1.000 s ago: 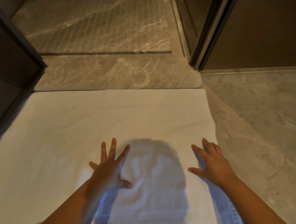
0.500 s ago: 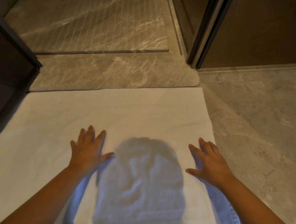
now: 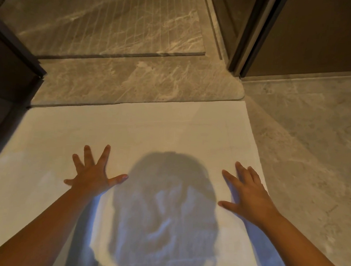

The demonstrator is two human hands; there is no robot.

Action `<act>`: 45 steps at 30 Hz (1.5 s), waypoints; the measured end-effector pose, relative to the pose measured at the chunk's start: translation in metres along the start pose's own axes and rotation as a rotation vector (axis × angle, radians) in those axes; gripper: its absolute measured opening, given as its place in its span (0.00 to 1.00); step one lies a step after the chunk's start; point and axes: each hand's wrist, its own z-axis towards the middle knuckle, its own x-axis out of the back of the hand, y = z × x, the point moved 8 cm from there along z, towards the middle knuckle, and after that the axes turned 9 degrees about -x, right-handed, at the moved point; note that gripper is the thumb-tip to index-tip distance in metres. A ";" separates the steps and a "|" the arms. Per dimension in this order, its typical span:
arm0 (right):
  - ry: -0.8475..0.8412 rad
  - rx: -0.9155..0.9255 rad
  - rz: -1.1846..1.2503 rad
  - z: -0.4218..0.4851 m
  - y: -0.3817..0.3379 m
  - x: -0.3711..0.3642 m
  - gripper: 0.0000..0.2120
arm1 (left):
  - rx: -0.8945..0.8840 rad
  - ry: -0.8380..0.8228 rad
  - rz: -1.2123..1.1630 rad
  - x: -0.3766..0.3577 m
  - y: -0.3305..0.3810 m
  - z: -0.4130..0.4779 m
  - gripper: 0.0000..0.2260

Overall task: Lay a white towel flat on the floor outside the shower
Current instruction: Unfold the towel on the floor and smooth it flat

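A white towel [image 3: 149, 131] lies spread on the floor, its far edge along the marble threshold [image 3: 132, 84] of the shower. My left hand [image 3: 92, 175] presses flat on the towel's middle left with fingers spread wide. Near the towel's right edge my right hand [image 3: 247, 192] rests palm down, fingers straight. A shadow of my head falls on the towel between the hands, where some creases show.
The grooved shower floor [image 3: 108, 18] lies beyond the threshold. A dark frame [image 3: 14, 44] stands at the left and a dark door frame [image 3: 248, 34] at the right. Grey floor tiles [image 3: 315, 142] extend to the right of the towel.
My left hand slid leftward across the towel and now has its fingers spread wide. The right hand stayed by the right edge. The view drew slightly closer.
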 end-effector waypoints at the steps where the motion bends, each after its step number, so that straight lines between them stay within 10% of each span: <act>1: 0.000 0.004 0.006 0.000 0.000 0.000 0.41 | 0.001 -0.003 0.005 0.000 0.000 0.000 0.48; 18: 0.008 -0.003 0.033 0.003 0.005 0.005 0.42 | -0.013 -0.011 0.056 0.011 0.021 -0.012 0.44; 25: 0.139 0.081 0.035 -0.034 -0.027 0.005 0.44 | -0.392 0.283 -0.065 -0.012 0.106 -0.078 0.22; 30: 0.281 0.270 -0.098 -0.063 -0.076 -0.018 0.23 | -0.594 0.287 0.051 -0.055 0.166 -0.130 0.21; 35: 0.222 0.388 -0.177 -0.075 -0.081 -0.047 0.25 | -0.533 0.187 0.115 -0.075 0.165 -0.135 0.24; 45: 0.201 -0.082 -0.038 -0.080 0.039 -0.039 0.37 | -0.555 0.094 0.188 -0.089 0.153 -0.136 0.29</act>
